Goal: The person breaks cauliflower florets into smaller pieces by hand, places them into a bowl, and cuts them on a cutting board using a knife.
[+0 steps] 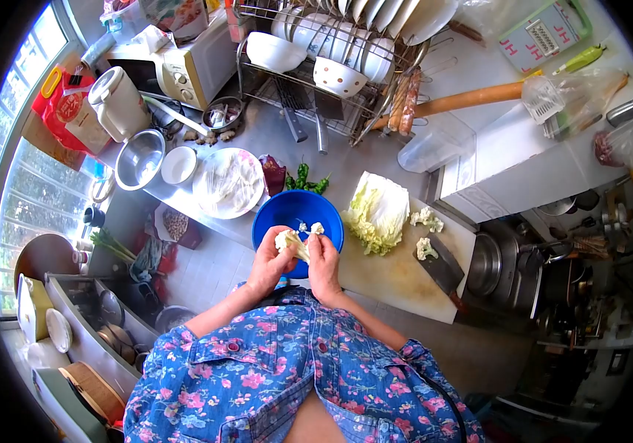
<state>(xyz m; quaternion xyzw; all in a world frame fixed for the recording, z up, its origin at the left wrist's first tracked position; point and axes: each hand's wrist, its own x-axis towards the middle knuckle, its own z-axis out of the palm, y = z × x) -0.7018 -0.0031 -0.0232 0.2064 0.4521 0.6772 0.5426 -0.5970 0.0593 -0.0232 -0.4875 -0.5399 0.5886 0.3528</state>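
Over a blue bowl (276,208) both of my hands meet around cauliflower. My left hand (266,264) is closed on a larger cauliflower piece (294,246) with its stalk toward the right. Fingers of my right hand (323,267) pinch a small cauliflower floret (317,229) beside that piece. Another tiny bit shows inside the bowl. To the right, a napa cabbage (377,213) lies on a cutting board (353,276). One floret (426,249) rests on the cleaver (443,267), and more florets (427,218) sit just above it on the board.
Green peppers (307,181) lie behind the bowl. A plastic-covered plate (228,183), a small white bowl (179,165) and a steel basin (140,159) stand to the left. Behind is a dish rack (364,122); at right, a sink (508,277).
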